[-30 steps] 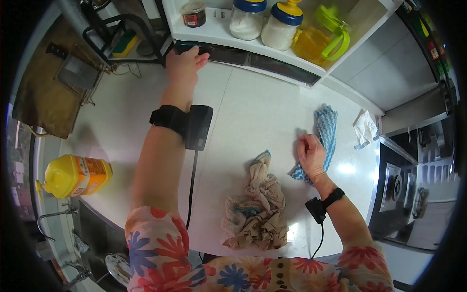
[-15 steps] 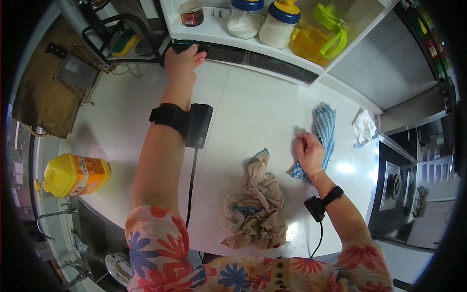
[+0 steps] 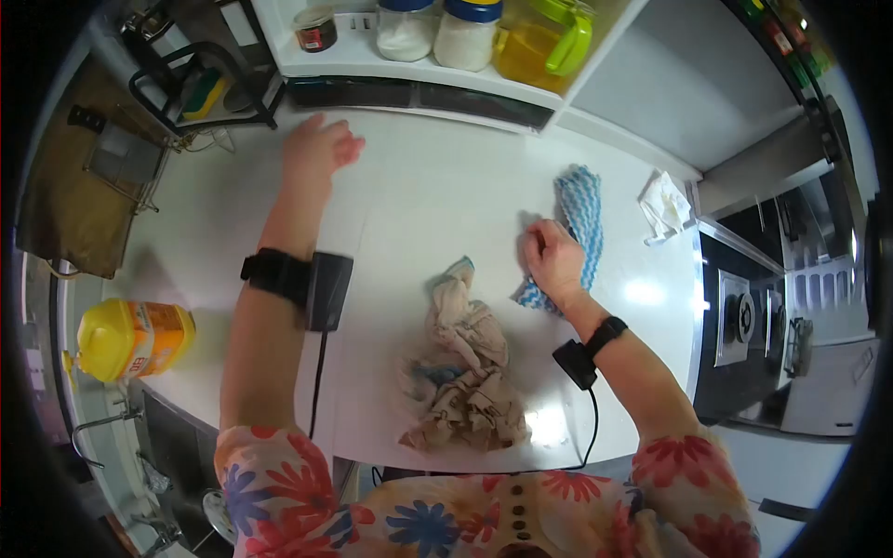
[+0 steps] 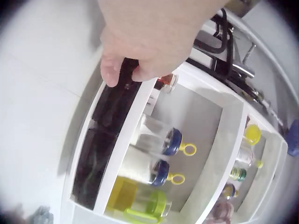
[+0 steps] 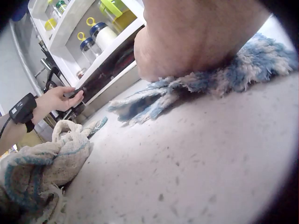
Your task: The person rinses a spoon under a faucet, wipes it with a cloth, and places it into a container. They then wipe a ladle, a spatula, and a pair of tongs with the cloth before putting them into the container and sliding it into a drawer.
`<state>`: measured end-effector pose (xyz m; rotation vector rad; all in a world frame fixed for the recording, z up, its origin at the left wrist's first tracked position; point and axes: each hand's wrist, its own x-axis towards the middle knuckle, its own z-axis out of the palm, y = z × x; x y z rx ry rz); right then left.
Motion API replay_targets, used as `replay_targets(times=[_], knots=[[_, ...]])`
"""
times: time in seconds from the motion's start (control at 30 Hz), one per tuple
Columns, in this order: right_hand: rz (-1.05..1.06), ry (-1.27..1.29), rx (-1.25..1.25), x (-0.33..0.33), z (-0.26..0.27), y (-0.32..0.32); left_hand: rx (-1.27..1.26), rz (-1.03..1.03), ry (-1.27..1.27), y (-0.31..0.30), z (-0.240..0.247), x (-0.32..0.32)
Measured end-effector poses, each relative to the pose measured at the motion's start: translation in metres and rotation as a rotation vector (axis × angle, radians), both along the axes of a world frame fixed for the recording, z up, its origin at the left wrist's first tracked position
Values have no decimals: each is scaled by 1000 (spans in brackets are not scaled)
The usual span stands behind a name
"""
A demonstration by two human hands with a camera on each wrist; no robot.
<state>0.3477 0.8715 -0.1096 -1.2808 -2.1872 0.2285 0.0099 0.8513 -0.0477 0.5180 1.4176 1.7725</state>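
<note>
My left hand [image 3: 316, 153] is held over the counter just in front of the dark drawers [image 3: 349, 91] under the white shelf, fingers loosely bent. In the left wrist view a gap shows between thumb and fingers, with the dark drawer front [image 4: 110, 109] behind it and nothing held. On the right, my right hand [image 3: 555, 256] rests with curled fingers on a blue-and-white striped cloth [image 3: 581, 209], gripping its near part. The fluffy cloth [image 5: 257, 65] bulges out from under that hand in the right wrist view; its fingertips are hidden there.
A crumpled beige rag [image 3: 470, 353] lies between my arms. A yellow jug [image 3: 135, 339] stands at left by the sink. Jars [image 3: 465, 37] and an oil pitcher [image 3: 544, 46] sit on the shelf. White tissue [image 3: 665, 209] lies near the stove [image 3: 739, 316].
My left hand has drawn back from the drawer fronts toward me. The head view has shifted, so everything sits further left. My right hand stays on the striped cloth.
</note>
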Motion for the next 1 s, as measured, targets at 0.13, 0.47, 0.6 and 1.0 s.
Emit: replay_targets(times=[0.13, 0.47, 0.6, 1.0], knots=[[-2, 35, -17, 1, -1, 0, -241, -490, 437, -62, 21, 64], [205, 302, -413, 23, 4, 4, -232, -782, 1492, -203, 3, 198], [244, 343, -462, 51, 29, -1, -324, -727, 1445, -201, -5, 198], [175, -515, -219, 80, 11, -25, -336, -471, 543, -77, 71, 161]])
